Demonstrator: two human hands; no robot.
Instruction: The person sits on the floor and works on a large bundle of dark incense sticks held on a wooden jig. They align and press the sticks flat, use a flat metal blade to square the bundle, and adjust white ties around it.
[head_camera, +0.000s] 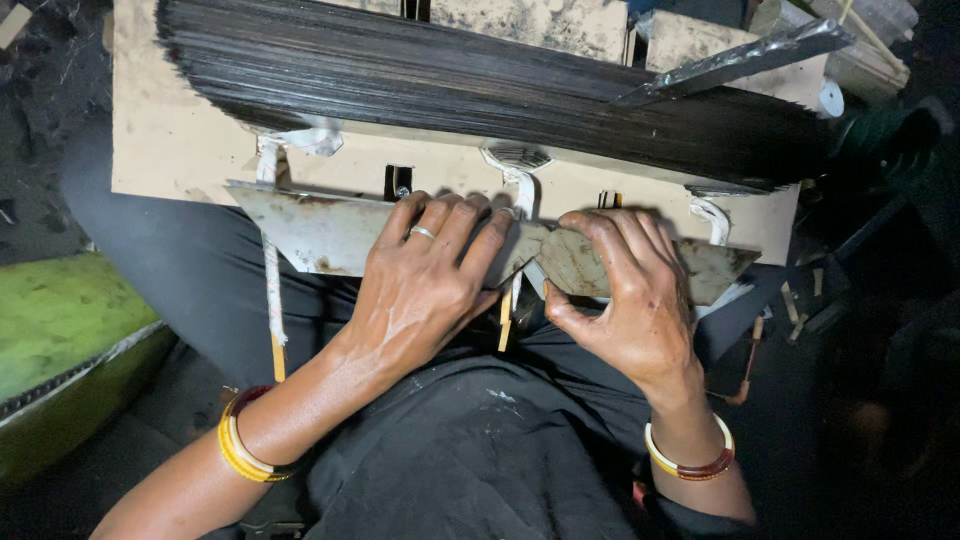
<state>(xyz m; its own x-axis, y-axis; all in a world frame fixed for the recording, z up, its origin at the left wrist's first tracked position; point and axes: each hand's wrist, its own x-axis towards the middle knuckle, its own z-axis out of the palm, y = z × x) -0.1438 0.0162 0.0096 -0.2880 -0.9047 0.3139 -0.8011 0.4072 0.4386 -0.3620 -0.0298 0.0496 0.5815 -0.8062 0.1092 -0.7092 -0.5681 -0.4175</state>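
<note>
Nearest the camera lies a black cloth across the person's lap, with yellow and red bangles on the left wrist and a white and red bangle on the right. Just beyond, the left hand lies flat, fingers spread, pressing on a worn, stained metal plate; a ring sits on one finger. Its grip is apart, resting on the plate, not clamped round it. The right hand is beside it, fingers curled over the plate's top and thumb under the near edge, so its grip is clamped on the plate. The plate lies at the near edge of a pale board. White strips hang down from the board. Farther off, a thick stack of thin black sticks lies across the board, with a grey metal bar resting on its far right.
</note>
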